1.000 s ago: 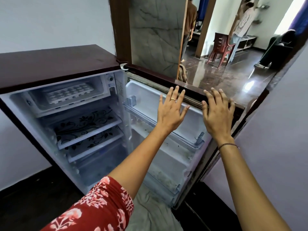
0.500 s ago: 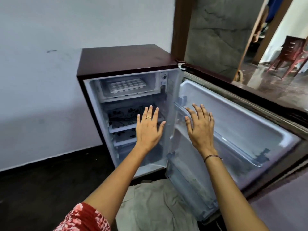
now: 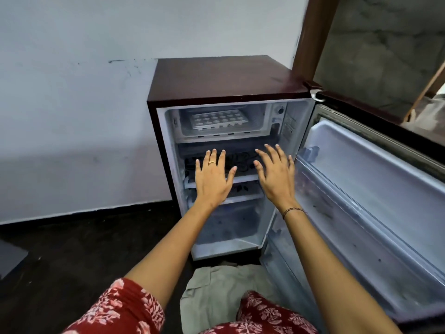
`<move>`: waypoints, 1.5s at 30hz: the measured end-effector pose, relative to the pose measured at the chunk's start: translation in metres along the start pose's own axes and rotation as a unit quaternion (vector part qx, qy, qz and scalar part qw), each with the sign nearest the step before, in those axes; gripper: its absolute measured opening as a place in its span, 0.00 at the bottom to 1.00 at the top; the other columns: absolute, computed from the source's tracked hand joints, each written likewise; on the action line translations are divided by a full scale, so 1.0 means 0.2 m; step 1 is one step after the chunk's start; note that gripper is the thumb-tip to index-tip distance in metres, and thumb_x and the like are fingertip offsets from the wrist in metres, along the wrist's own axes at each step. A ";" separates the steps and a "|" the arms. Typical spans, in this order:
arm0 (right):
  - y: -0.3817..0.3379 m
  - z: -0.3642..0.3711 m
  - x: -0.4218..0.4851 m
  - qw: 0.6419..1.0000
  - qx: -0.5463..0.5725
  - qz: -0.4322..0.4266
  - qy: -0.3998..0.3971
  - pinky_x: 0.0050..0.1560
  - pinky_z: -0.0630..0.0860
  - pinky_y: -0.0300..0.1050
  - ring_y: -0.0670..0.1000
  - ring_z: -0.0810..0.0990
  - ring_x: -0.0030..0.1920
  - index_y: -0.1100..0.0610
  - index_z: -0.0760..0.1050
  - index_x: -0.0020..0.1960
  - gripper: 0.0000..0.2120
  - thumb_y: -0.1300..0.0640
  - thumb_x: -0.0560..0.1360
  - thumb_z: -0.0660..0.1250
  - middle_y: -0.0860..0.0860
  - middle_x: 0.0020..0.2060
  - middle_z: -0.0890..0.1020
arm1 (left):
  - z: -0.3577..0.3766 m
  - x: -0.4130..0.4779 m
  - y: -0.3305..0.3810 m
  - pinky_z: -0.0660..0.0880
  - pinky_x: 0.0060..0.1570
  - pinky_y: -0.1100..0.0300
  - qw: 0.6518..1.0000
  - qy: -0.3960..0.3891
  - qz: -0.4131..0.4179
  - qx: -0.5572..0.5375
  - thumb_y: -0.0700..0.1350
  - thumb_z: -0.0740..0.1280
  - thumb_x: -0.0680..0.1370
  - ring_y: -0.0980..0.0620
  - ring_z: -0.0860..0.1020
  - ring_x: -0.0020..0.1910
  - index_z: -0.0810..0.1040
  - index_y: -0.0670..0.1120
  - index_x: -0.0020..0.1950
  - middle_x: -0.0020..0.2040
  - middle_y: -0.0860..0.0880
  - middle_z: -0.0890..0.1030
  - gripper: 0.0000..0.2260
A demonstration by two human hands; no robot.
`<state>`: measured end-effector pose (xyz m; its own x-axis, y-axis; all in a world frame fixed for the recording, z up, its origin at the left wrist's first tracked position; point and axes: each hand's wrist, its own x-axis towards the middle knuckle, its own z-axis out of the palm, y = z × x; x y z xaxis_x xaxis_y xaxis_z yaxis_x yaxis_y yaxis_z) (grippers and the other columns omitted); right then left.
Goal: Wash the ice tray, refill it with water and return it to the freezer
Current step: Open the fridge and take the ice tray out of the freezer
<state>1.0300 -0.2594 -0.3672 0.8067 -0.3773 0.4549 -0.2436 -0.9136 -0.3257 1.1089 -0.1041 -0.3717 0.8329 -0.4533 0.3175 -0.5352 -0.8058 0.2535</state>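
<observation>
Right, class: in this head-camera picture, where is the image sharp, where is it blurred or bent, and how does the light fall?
Head view: the ice tray in the freezer compartment is fairly sharp; both open hands, left hand and right hand, are slightly soft; the fridge door bows and smears toward the right edge, which is wide-angle distortion; lighting is soft and dim, with no harsh glare.

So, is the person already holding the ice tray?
No, the ice tray lies in the freezer compartment at the top, and the left hand and right hand are open and empty below it.
</observation>
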 end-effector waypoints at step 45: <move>0.38 1.08 1.70 0.984 0.129 0.080 -0.098 0.62 0.67 0.46 0.60 0.71 0.66 0.66 0.70 0.66 0.22 0.50 0.81 0.54 0.62 0.66 0.73 | 0.55 1.48 -0.51 0.71 0.60 0.54 0.952 0.006 -0.282 -0.122 0.53 0.63 0.78 0.42 0.72 0.66 0.71 0.40 0.67 0.67 0.41 0.74 0.23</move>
<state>1.4022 -0.4241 -0.4170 0.8636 -0.4532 0.2207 -0.2511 -0.7664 -0.5912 1.4249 -0.1968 -0.4038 0.9965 0.0307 0.0778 -0.0212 -0.8071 0.5900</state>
